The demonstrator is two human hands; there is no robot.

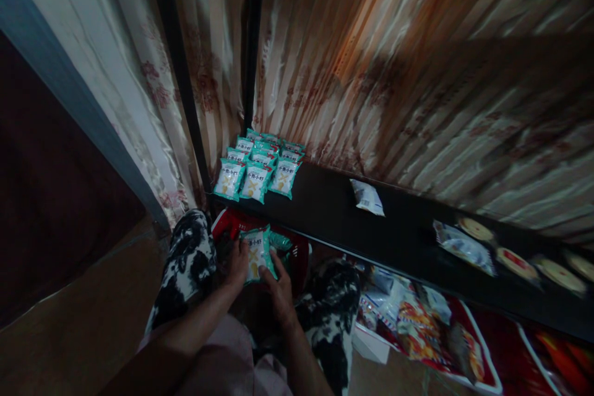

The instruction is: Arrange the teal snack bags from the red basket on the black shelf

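Observation:
A green and white snack bag [255,255] is held upright between my two hands, above a red basket [302,260] at my knees. My left hand [237,263] grips its left edge. On its right side, my right hand [278,281] pinches the lower part with the thumb on the front. Another green packet [280,241] lies inside the basket, partly hidden behind the held bag. On the left end of the black shelf [325,204], several matching bags [255,180] stand in rows with their printed fronts facing me.
A white packet [368,197] lies mid-shelf; a clear packet [464,247] and round packaged items [516,262] sit farther right. Below the shelf, a red crate [485,352] holds assorted snack packs. Dark posts [253,43] and curtains [371,62] rise behind.

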